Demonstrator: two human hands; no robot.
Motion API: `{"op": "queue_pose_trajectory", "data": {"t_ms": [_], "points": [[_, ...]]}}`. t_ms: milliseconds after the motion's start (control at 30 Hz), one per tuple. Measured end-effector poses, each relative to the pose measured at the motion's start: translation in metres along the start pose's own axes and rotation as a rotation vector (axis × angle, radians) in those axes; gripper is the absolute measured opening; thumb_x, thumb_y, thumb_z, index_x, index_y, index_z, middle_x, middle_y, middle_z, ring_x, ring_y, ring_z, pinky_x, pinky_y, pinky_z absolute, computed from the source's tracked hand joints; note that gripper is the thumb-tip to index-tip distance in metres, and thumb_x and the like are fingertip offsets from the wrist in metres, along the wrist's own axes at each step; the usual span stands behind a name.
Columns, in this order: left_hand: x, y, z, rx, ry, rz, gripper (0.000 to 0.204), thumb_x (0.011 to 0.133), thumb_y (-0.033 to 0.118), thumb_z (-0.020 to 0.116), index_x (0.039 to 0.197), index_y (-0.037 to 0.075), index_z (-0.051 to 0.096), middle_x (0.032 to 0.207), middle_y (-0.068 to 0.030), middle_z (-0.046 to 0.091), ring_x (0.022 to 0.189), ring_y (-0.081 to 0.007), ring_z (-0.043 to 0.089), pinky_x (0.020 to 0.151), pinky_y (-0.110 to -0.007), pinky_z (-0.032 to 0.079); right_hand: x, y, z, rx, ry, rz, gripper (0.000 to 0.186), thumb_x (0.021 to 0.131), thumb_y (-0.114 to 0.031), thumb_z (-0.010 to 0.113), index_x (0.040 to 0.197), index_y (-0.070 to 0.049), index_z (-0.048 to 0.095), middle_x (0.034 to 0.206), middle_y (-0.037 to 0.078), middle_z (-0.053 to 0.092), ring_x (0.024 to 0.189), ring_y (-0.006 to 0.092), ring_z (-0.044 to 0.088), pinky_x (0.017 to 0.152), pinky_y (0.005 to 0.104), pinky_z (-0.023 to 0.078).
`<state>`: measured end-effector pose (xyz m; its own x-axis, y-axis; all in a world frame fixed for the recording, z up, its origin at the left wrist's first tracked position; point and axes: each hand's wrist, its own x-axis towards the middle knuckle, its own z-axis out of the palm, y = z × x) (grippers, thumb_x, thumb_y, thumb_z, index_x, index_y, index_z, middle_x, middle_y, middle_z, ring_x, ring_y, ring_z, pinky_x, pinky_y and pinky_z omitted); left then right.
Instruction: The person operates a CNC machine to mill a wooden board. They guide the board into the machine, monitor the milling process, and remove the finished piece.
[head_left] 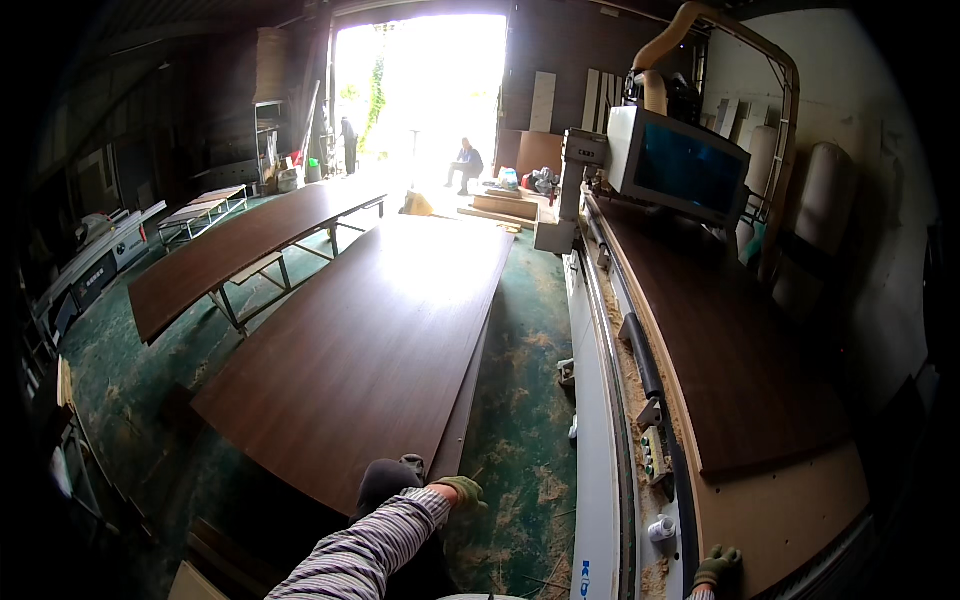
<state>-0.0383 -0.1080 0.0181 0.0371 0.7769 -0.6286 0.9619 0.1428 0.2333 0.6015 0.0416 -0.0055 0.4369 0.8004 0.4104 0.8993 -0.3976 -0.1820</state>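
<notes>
My left hand (462,491), in a green glove below a striped sleeve, is held over the floor beside the near right corner of a large dark brown wood-grain board (350,330). Its fingers point right, loosely apart, and nothing shows in them. My right hand (718,566), gloved too, rests with fingers apart on the tan bed (790,510) of a long machine at the right. On that bed lies another dark brown board (740,350), a short way beyond my right fingers. My knee, in dark trousers, is close to the first board's near edge.
A monitor (685,165) hangs over the machine bed, whose rail (640,360) is strewn with sawdust. A third brown board (240,245) lies on a metal frame at the left. Wood chips spot the green floor (520,400). Two people are near the bright doorway.
</notes>
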Motion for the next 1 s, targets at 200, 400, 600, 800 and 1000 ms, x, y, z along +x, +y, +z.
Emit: {"op": "queue_pose_trajectory", "data": {"t_ms": [200, 400, 600, 800, 1000], "points": [[0.009, -0.005, 0.009, -0.019, 0.022, 0.010, 0.059, 0.095, 0.056, 0.051, 0.130, 0.010, 0.063, 0.132, -0.0138, 0.062, 0.124, -0.0349, 0.056, 0.103, -0.049, 0.043, 0.003, 0.011, 0.020, 0.046, 0.131, -0.036, 0.034, 0.085, -0.020, 0.074, 0.105, 0.003, 0.058, 0.122, 0.026, 0.057, 0.111, 0.0402, 0.056, 0.095, 0.0490, 0.047], [0.007, -0.003, 0.009, -0.026, 0.022, 0.011, 0.059, 0.095, 0.056, 0.051, 0.131, 0.011, 0.062, 0.133, -0.0136, 0.061, 0.125, -0.0346, 0.055, 0.104, -0.049, 0.043, 0.000, 0.008, 0.014, 0.035, 0.149, -0.060, 0.032, 0.085, -0.023, 0.074, 0.099, 0.002, 0.060, 0.118, 0.025, 0.060, 0.109, 0.0407, 0.057, 0.093, 0.0501, 0.047], [0.010, -0.004, 0.011, -0.007, 0.017, 0.006, 0.059, 0.094, 0.056, 0.051, 0.132, 0.011, 0.061, 0.134, -0.0132, 0.061, 0.126, -0.0347, 0.055, 0.104, -0.049, 0.043, 0.002, 0.013, 0.022, 0.024, 0.178, -0.093, 0.031, 0.086, -0.025, 0.072, 0.095, 0.002, 0.059, 0.116, 0.025, 0.060, 0.107, 0.0408, 0.058, 0.092, 0.0504, 0.047], [0.009, -0.005, 0.010, -0.047, -0.012, -0.001, 0.059, 0.096, 0.055, 0.050, 0.135, 0.011, 0.059, 0.135, -0.0129, 0.060, 0.127, -0.0340, 0.054, 0.106, -0.049, 0.042, 0.008, 0.018, 0.030, 0.000, 0.148, -0.072, 0.029, 0.087, -0.025, 0.071, 0.093, 0.001, 0.060, 0.114, 0.024, 0.061, 0.105, 0.0398, 0.058, 0.091, 0.0494, 0.048], [0.002, 0.000, 0.005, -0.025, -0.008, -0.035, 0.058, 0.096, 0.053, 0.050, 0.135, 0.011, 0.059, 0.137, -0.0132, 0.059, 0.129, -0.0337, 0.053, 0.107, -0.049, 0.042, 0.001, 0.009, 0.015, -0.052, 0.139, -0.085, 0.029, 0.087, -0.025, 0.071, 0.093, 0.001, 0.060, 0.113, 0.022, 0.061, 0.104, 0.0380, 0.058, 0.091, 0.0482, 0.048]]}}
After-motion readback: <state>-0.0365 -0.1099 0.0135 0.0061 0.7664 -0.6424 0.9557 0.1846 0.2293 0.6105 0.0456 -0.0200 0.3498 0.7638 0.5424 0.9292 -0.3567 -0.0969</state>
